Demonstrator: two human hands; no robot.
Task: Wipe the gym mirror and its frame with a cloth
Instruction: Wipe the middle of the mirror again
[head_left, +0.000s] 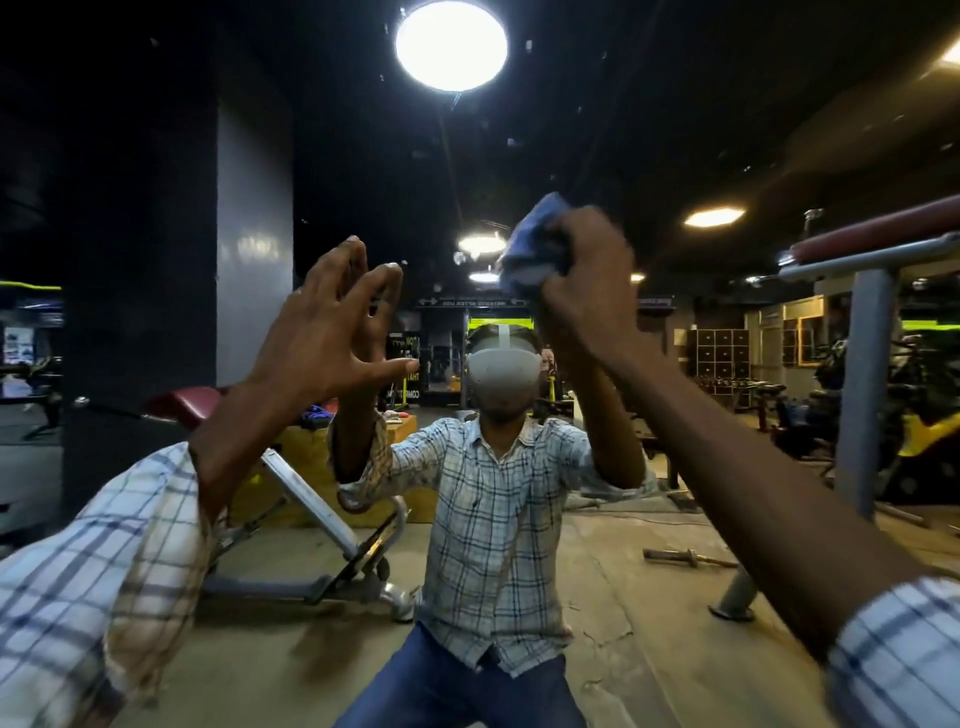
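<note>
The gym mirror (649, 130) fills nearly the whole view and reflects me, the room and the ceiling lamps. My right hand (587, 291) is raised at centre right, fingers closed around a bunched blue cloth (535, 244) pressed against the glass. My left hand (332, 332) is up at centre left, fingers spread and fingertips on or very near the glass, holding nothing. The mirror's frame cannot be made out; a dark vertical band (140, 260) stands at the left.
All of this shows as reflection: an incline bench (311, 499) with a red pad at lower left, a grey metal rack post (865, 395) with a red padded bar at right, a bar (685, 558) lying on the floor, yellow machines and lockers behind.
</note>
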